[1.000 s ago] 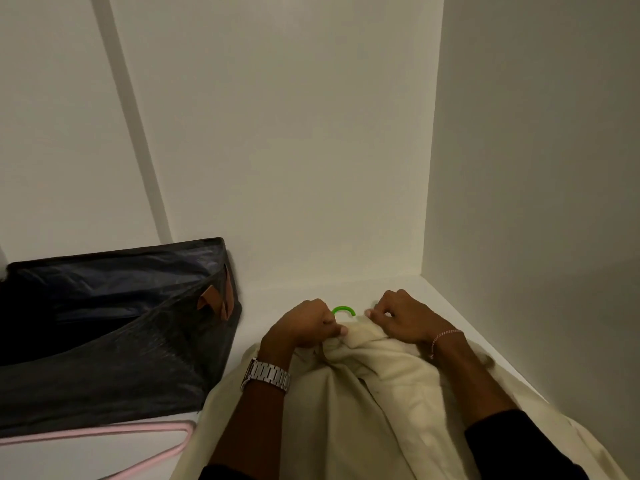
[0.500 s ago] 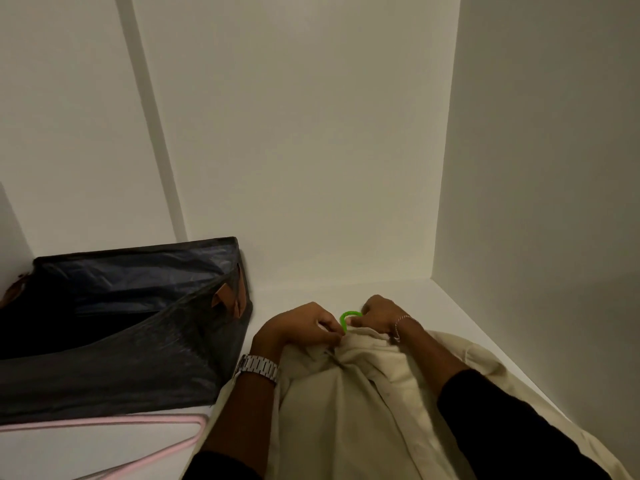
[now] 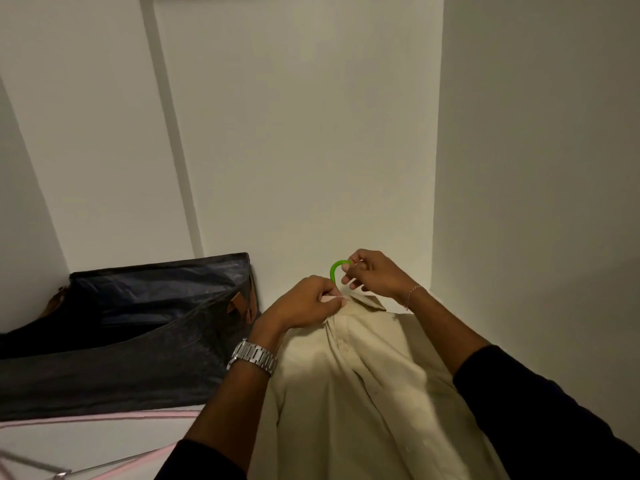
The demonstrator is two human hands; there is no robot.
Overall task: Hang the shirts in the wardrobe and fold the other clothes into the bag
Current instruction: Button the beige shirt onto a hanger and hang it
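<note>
A cream button-up shirt [image 3: 349, 386] lies spread on the white wardrobe floor, collar toward the back wall. A green hanger hook [image 3: 335, 271] sticks up out of the collar; the rest of the hanger is hidden inside the shirt. My left hand [image 3: 304, 301], with a silver watch on the wrist, pinches the collar just left of the hook. My right hand [image 3: 374, 273], wearing a thin bracelet, grips the top of the green hook. A dark open bag [image 3: 131, 327] with brown handles lies to the left against the back wall.
A pink hanger [image 3: 104, 415] lies on the floor at the lower left, with part of a metal-clipped hanger [image 3: 59, 474] beside it. White wardrobe walls close in at the back and right [image 3: 536, 202]. The shirt's right edge runs along the right wall.
My right hand has shifted from the collar onto the green hook and lifted it, so the hook stands higher. The shirt's collar and front now lie flatter. My view has tilted upward.
</note>
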